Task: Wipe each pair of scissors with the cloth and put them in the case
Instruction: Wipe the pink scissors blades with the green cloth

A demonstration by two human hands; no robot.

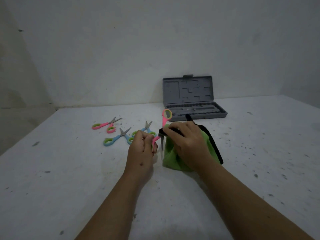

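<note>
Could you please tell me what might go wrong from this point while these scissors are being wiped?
1. The pink-handled scissors in the left hand are spread open, one blade pointing down beside the green cloth with black trim in the right hand; a slip could nick a finger.
2. The left grip holds only one handle loop, so the scissors may twist.
3. The open grey plastic case has moulded slots, so scissors might sit badly.
</note>
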